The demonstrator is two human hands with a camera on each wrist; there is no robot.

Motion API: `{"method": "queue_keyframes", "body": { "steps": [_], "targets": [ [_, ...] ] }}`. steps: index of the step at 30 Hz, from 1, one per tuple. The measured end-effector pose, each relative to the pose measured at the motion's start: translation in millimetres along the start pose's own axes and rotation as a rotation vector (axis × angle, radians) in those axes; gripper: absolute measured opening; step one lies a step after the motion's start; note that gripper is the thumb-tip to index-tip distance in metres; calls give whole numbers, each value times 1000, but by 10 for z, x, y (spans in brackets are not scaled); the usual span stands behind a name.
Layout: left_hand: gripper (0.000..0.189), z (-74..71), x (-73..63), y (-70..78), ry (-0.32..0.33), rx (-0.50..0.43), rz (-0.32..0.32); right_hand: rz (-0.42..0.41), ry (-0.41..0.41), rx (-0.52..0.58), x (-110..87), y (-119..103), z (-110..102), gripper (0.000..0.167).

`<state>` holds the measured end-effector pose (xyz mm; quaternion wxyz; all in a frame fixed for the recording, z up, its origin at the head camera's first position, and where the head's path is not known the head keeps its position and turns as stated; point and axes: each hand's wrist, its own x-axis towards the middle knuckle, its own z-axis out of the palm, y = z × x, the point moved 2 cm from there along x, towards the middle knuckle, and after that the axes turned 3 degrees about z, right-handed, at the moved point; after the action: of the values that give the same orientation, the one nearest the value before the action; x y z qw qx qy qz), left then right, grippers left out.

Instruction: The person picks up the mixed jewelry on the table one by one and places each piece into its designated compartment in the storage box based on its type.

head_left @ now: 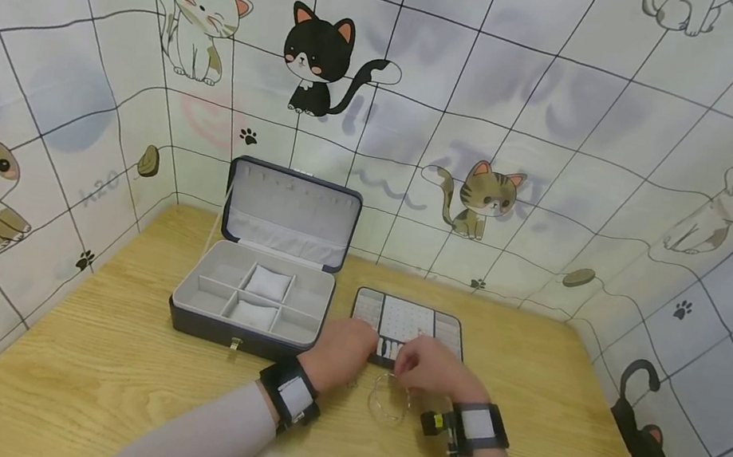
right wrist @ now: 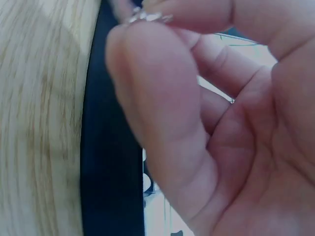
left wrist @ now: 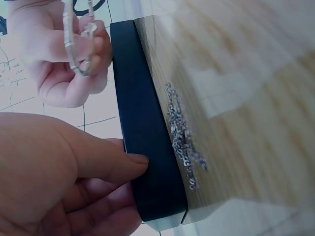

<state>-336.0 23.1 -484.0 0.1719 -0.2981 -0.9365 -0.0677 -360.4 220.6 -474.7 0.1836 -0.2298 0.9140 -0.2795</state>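
My left hand (head_left: 343,350) grips the near left edge of a shallow, dark-sided jewellery tray (head_left: 368,308). In the left wrist view, the thumb presses on the tray's dark side wall (left wrist: 140,123). Over the tray's near edge, my right hand (head_left: 434,367) pinches a thin, silvery bracelet (head_left: 386,418) between thumb and fingertips. The bracelet (left wrist: 70,46) hangs as a loop in the left wrist view; the right wrist view shows only a small silver part (right wrist: 147,17) at the fingertips. A bunched silver chain (left wrist: 179,135) lies on the table beside the tray.
Left of the tray stands an open dark blue jewellery box (head_left: 205,321), with its lid (head_left: 293,208) raised. Two small white cushions (head_left: 268,282) sit in its compartments. Cat-patterned cloth walls (head_left: 430,110) enclose the wooden table (head_left: 95,369) at the back and sides.
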Motion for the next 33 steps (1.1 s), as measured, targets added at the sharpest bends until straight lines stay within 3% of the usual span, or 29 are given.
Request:
{"method": "queue_keyframes", "body": {
  "steps": [12, 17, 25, 29, 33],
  "targets": [
    [15, -5, -28, -10, 3, 8, 13, 12, 10, 349, -89, 236, -170, 7],
    [14, 10, -19, -9, -2, 10, 12, -2, 23, 439, -92, 291, -194, 7],
    [12, -5, -8, -21, -51, -10, 48, -23, 11, 508, -83, 301, -154, 2],
    [12, -38, 16, -69, -63, -66, 77, -9, 34, 520, -70, 298, -150, 9],
    [12, -72, 64, -134, -80, -168, 63, 8, 75, 531, -47, 278, -156, 12]
  ]
}}
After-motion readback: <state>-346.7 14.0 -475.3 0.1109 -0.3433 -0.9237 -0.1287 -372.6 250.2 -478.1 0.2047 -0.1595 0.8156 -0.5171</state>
